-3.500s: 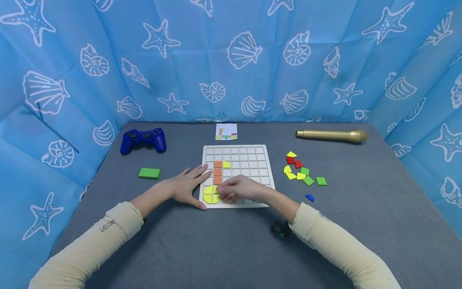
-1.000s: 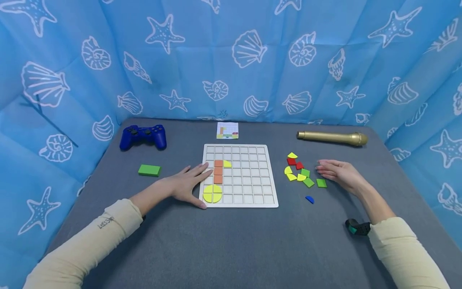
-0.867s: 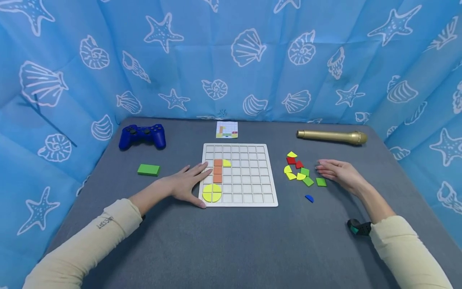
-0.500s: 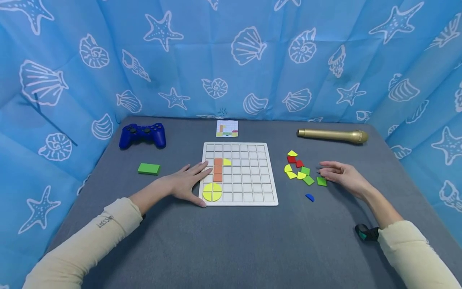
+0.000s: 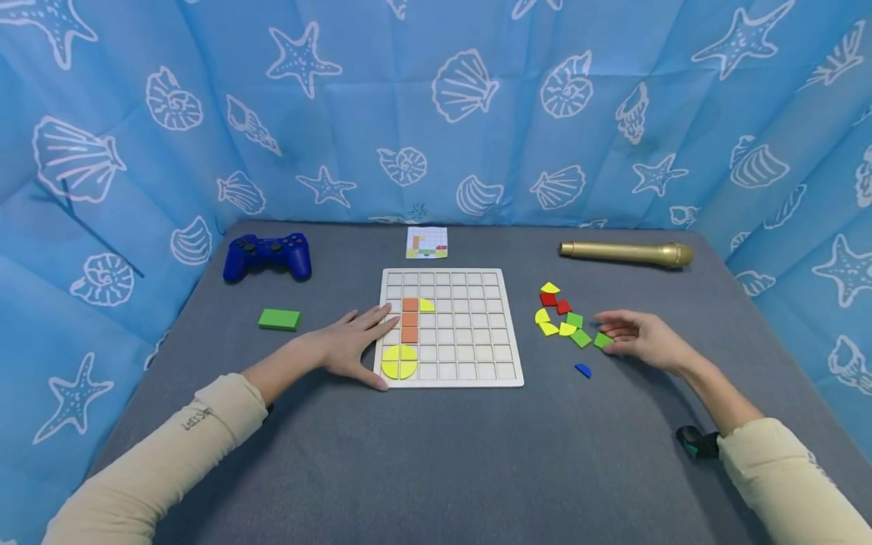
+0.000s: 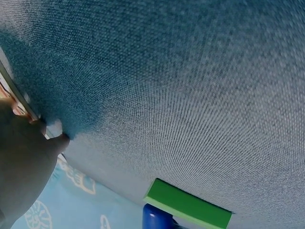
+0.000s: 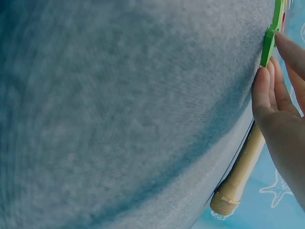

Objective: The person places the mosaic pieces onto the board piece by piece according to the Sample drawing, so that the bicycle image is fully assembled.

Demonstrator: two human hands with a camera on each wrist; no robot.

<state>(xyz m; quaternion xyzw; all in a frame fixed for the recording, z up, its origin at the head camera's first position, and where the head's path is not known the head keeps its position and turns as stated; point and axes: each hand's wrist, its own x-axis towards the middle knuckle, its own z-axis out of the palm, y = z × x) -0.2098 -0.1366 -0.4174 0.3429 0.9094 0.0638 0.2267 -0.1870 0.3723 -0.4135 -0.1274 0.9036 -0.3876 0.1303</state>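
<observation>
My left hand point(image 5: 350, 348) rests spread on the left edge of a white grid board point(image 5: 477, 303). On the board are an orange column of square tiles point(image 5: 409, 319), a yellow quarter-circle tile point(image 5: 426, 305) beside its top and a full yellow circle of quarter pieces point(image 5: 399, 362) at the lower left. My right hand point(image 5: 643, 338) pinches a green square tile point(image 5: 602, 340) right of the board; in the right wrist view, thumb and fingers meet at the green tile point(image 7: 268, 47). Red, yellow and green tiles point(image 5: 564, 329) lie just left of that hand, with a blue half-round tile point(image 5: 583, 370) nearer me.
A small printed pattern card point(image 5: 427, 242) lies behind the board. A blue game controller point(image 5: 267, 256) and a green block point(image 5: 279, 319) sit at the left. A gold microphone point(image 5: 623, 253) lies at the back right. A blue seashell curtain point(image 5: 436, 113) surrounds the grey table.
My right hand has gone from the board's yellow circle to the loose tiles at right, its fingers now closed about the green square tile, which has turned slightly. My left hand has stayed put.
</observation>
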